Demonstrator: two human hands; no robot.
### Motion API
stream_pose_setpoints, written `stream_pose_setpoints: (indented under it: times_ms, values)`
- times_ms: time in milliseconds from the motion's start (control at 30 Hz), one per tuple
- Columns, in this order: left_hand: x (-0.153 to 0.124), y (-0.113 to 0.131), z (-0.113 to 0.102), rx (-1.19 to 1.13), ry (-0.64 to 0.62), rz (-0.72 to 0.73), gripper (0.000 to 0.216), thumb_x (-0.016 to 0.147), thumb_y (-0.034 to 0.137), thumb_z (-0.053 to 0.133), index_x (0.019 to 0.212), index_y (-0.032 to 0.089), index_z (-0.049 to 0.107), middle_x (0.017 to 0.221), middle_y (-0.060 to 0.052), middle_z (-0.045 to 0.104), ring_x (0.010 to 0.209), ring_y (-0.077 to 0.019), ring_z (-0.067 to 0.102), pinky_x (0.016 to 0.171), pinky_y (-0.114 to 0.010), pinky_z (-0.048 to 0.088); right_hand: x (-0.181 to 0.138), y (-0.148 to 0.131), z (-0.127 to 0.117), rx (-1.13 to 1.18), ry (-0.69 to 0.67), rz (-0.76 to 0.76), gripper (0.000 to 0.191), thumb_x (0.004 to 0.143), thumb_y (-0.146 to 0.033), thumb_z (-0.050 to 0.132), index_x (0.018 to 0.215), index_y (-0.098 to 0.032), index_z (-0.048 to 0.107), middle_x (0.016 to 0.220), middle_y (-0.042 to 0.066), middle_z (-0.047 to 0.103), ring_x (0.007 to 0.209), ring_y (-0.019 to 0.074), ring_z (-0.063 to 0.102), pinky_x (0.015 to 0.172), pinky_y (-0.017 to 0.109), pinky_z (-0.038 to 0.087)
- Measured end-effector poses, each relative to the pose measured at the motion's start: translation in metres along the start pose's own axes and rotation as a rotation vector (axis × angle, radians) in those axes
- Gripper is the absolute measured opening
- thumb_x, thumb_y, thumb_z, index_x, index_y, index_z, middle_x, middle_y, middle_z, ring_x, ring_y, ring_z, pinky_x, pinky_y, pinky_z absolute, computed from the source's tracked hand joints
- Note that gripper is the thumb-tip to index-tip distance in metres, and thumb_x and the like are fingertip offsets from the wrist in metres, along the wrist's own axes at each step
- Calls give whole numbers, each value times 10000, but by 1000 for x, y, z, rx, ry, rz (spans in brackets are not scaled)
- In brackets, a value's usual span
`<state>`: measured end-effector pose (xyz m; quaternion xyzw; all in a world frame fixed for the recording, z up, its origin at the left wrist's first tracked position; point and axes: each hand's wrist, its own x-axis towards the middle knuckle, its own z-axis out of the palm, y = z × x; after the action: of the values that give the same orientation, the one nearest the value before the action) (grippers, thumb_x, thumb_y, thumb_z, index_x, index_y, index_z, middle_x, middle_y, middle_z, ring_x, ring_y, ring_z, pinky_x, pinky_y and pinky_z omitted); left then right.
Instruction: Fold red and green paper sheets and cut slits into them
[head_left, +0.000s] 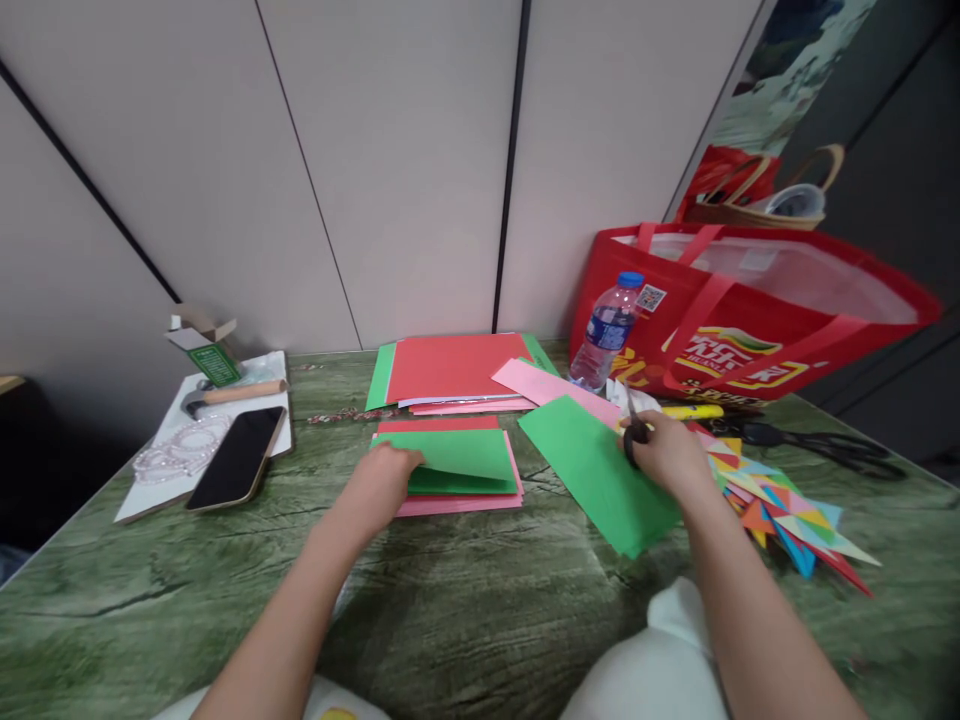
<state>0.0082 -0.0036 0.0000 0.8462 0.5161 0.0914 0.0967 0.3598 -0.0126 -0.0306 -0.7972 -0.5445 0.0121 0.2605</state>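
My left hand (384, 478) rests on the left edge of a small stack of green, red and pink paper (459, 462), fingers curled round the top green sheet and lifting it slightly. My right hand (664, 452) is closed on a pair of black-handled scissors (634, 432) whose blades point up and away. It lies over the right side of a loose green sheet (600, 472) that slants across the table. A pink strip (547, 386) lies just behind that sheet.
A larger stack of red and green paper (450, 368) sits at the back by the wall. A water bottle (609, 330) and red shopping bag (750, 310) stand at the right. Folded colourful paper shapes (780, 510), black scissors (817, 440), a phone (238, 456) and a hammer (232, 394) lie around.
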Motion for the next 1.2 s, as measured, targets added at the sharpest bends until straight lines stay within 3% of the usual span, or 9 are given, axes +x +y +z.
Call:
stream_pose_setpoints:
  times_ms: [100,200,300,367,567,900,1000,1133,1200]
  values:
    - [1,1,-6,79,292,89,348,735,14,380,838,209,649,911,-57,695,950,-211,595,1037,-510,127,-3,-11,6,-114,2,77,289,682,-223,539,958,-157,594,779,150,662,732,294,624,591,345,421]
    - [-3,8,-13,77,574,169,353,747,15,369,805,247,629,965,8,688,1110,-199,507,1050,-549,-11,-13,-37,6,305,41,-81,324,687,-269,593,991,-184,520,919,118,653,861,281,611,731,382,437]
    - [-7,15,-16,30,700,224,391,721,-28,344,756,249,616,1023,23,668,1185,-188,436,1049,-565,-24,-30,-68,9,954,-318,-134,357,658,-402,652,896,-199,479,836,83,670,796,235,635,732,370,474]
    - [-9,18,-16,3,763,246,397,714,-40,334,736,243,611,1055,16,656,1205,-186,413,1053,-567,20,-42,-84,13,1150,-553,-86,380,636,-417,681,879,-199,484,839,77,677,770,220,642,727,367,482]
    - [-9,19,-17,-53,885,278,384,700,-42,343,758,220,618,1113,-29,629,1237,-212,367,1035,-567,167,-58,-97,19,1227,-714,6,404,522,-286,774,819,-190,518,771,14,668,675,140,615,618,259,476]
    - [-7,22,-17,-81,927,292,363,747,-20,349,738,222,619,1264,-4,514,1279,-237,286,1001,-559,263,-62,-102,16,1240,-740,39,399,485,-250,778,777,-187,514,603,-68,542,510,76,499,433,186,366]
    - [-7,24,-15,-100,926,269,341,762,20,414,941,242,601,1352,-18,408,1295,-245,245,1009,-510,280,-63,-105,15,1237,-704,48,397,478,-274,777,755,-188,506,600,-68,524,491,66,463,416,182,346]
    - [-5,28,-14,-296,997,112,598,754,143,544,1299,242,318,1441,-93,210,1302,-250,216,1041,-449,238,-63,-105,14,1253,-648,78,416,463,-325,778,738,-192,496,597,-67,517,476,66,444,415,188,342]
    - [-2,29,-12,-545,902,38,642,773,232,546,1335,232,236,1404,-120,291,1259,-238,316,1014,-419,295,-62,-105,14,1270,-623,89,433,452,-334,780,745,-191,494,592,-70,512,468,64,439,424,193,342]
